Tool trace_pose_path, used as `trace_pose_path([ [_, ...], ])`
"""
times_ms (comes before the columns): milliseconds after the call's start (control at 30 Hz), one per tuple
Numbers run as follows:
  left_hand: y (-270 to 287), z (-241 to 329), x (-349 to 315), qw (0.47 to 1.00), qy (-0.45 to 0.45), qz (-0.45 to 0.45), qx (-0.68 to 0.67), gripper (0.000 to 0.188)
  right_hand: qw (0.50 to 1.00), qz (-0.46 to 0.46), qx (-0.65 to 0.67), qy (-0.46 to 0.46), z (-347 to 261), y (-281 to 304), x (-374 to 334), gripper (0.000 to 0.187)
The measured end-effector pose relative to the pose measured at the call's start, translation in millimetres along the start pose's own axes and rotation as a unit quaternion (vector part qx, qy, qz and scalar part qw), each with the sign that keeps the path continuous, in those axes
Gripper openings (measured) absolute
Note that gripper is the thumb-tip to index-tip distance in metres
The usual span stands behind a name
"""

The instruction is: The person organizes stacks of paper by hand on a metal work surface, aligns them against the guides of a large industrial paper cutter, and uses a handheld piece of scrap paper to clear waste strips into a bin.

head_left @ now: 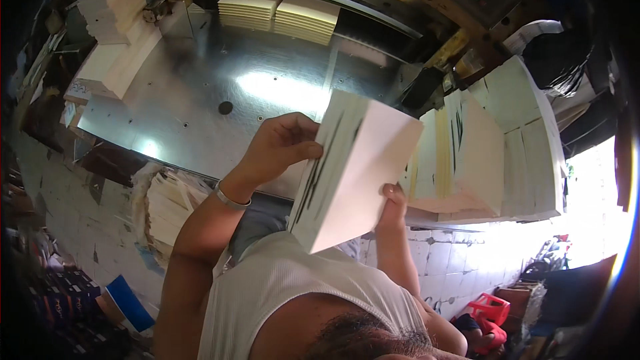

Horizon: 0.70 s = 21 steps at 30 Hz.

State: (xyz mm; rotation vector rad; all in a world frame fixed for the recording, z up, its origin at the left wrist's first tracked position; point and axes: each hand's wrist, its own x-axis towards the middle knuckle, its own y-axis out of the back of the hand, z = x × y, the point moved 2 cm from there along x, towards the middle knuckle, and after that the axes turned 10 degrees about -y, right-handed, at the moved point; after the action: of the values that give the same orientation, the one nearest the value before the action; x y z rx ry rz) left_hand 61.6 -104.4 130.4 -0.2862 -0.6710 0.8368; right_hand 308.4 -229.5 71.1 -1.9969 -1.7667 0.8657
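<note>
Through the head view I have the metal table [200, 93] spread out in front of me, a bright patch of light shining on its top. At its right end I see the tall white stacks [537, 160] standing by the edge, with a marked stack [477, 167] just beside them, dark strokes running down its edge. At the left end the left pile [123, 60] rises in uneven layers. Along the far side I make out two yellowish piles [307, 19] set next to each other. Near the right stacks is a black bag [559, 60]; low on the left, below the table's near edge, is a loose bundle [177, 210], and down at the lower right I see a red stool [492, 310]. The paper block [363, 170] is up in both hands, tilted, in front of the wearer's chest, black strokes along its left edge. My view shows the left hand [283, 147] pinching that edge near its upper end, thumb against the fingers, which are curled. The right hand [393, 205] grips the lower right side, thumb pressed on the broad face; its other fingers are hidden behind, so I cannot tell whether they are spread. A bracelet [232, 198] circles the left wrist.
</note>
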Motion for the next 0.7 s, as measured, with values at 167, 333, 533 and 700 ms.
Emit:
trace_pose_path([
  [167,-13.7,-12.6,-5.2,0.997,0.05,0.059,0.024,0.024,0.99,-0.09,0.098,-0.048,33.2,40.7,18.0,0.081],
  [333,-9.4,-16.5,-12.6,0.995,0.035,0.066,0.073,0.022,0.99,-0.013,0.131,-0.051,30.4,36.9,14.5,0.059],
  [533,10.4,-17.8,-16.9,0.962,0.102,0.108,0.23,0.029,0.995,0.099,-0.008,-0.03,21.7,25.6,20.9,0.062],
  [700,36.8,-36.9,-27.7,0.938,0.163,0.158,0.262,0.035,0.99,0.071,-0.081,-0.091,14.0,5.9,37.2,0.06],
])
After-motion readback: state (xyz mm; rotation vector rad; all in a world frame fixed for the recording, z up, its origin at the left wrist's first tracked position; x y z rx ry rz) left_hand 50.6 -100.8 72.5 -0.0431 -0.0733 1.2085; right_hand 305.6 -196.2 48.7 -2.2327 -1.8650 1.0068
